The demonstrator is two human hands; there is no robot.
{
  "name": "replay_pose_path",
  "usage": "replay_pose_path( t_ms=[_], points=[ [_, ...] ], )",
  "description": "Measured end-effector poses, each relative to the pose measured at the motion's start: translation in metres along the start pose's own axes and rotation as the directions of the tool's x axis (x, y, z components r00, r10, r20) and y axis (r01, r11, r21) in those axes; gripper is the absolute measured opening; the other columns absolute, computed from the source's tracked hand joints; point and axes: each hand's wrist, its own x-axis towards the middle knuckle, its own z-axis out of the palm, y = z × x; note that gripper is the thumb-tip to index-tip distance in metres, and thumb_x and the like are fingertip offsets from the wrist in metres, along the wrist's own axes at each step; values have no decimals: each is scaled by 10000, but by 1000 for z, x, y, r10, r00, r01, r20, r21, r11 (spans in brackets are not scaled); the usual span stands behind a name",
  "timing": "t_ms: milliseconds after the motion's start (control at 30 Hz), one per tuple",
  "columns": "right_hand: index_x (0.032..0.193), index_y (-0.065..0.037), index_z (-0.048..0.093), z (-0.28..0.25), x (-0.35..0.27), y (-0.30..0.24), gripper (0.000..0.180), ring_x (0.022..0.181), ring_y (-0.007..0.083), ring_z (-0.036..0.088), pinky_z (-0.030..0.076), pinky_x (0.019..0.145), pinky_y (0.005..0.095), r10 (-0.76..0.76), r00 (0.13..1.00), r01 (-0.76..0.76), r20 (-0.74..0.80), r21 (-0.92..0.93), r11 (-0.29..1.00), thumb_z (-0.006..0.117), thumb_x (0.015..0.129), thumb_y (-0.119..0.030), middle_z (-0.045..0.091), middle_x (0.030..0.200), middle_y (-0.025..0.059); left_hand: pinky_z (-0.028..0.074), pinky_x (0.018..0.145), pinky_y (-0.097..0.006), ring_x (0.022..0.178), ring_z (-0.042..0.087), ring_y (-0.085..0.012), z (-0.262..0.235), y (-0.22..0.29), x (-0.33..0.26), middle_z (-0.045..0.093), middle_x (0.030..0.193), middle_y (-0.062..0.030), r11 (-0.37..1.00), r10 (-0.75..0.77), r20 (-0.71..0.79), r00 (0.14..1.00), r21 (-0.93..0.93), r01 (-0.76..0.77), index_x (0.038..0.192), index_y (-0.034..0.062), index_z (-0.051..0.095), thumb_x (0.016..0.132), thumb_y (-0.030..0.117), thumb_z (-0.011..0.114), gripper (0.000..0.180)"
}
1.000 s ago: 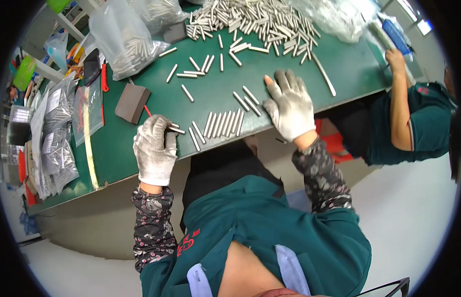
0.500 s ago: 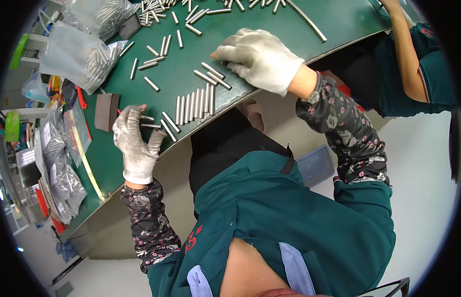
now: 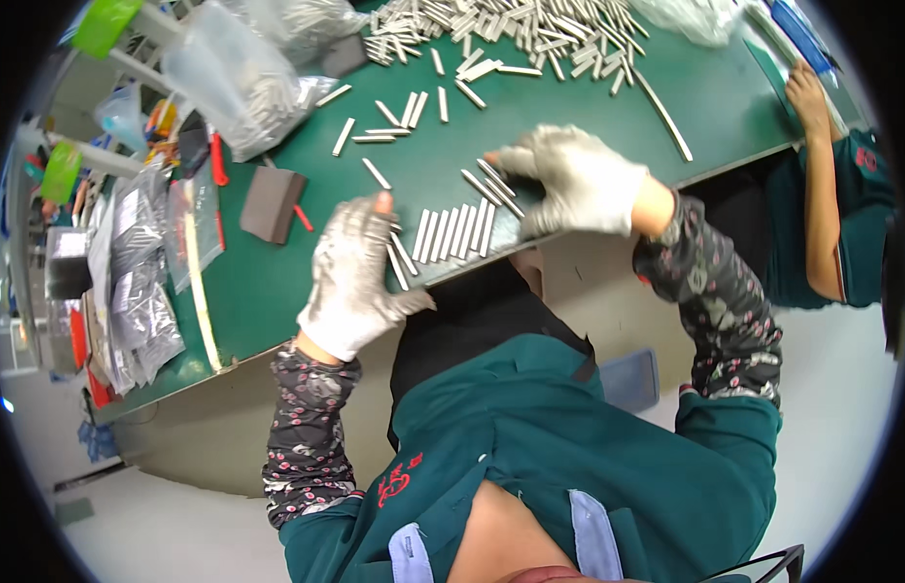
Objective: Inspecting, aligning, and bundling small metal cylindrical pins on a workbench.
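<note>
A row of several short metal pins [image 3: 454, 233] lies side by side near the table's front edge. My left hand [image 3: 353, 277], in a whitish glove with a bare fingertip, is left of the row. Its thumb stands well away from the fingers, and it partly covers two loose pins [image 3: 402, 257]. On the other side, my right hand [image 3: 584, 185], also gloved, spreads thumb and fingers around the end of a few slanted pins [image 3: 493, 187]. Nothing is visibly gripped in either hand. The undersides of the fingers are hidden.
A big heap of pins [image 3: 511, 27] covers the back of the green table [image 3: 307, 146], with scattered pins before it. A dark block [image 3: 272, 204] and plastic bags [image 3: 146, 262] are at left. A long thin rod [image 3: 663, 117] lies at right, near another person's arm [image 3: 819, 185].
The whole view has shifted. My left hand has moved away from the dark block, toward the row, thumb spread wider. My right hand has come lower beside the slanted pins, thumb now apart.
</note>
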Motion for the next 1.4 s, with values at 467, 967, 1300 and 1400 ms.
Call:
replay_pose_path(
  t_ms=[467,967,1300,1400],
  points=[
    [1213,-11,515,-6,17,-50,760,933,363,625,507,788,428,158,970,-154,185,-35,987,783,598,-368,626,993,192,297,1077,-528,1277,391,-377,9,23,22,445,1344,-165,995,-65,25,998,82,63,1311,56,475,575,424,805,887],
    [1325,-33,465,-17,19,-58,867,967,346,619,507,824,408,146,966,-144,211,-27,989,749,606,-426,614,1047,185,289,1064,-560,1264,411,-375,5,27,20,465,1319,-163,993,-104,-23,994,44,105,1268,87,525,616,442,778,784],
    [1232,-20,505,-25,22,-53,832,993,342,604,490,842,397,213,938,-207,273,-50,977,791,564,-426,625,1039,179,257,1085,-561,1293,383,-357,-4,30,21,448,1344,-147,989,-123,34,992,82,120,1303,100,493,581,420,809,850],
    [1202,-32,519,-25,18,-45,792,992,348,600,486,835,407,225,944,-232,242,3,973,806,576,-425,621,1034,178,244,1091,-562,1296,381,-357,-6,34,23,447,1348,-142,991,-116,31,993,66,114,1304,100,491,578,421,811,856]
  ],
)
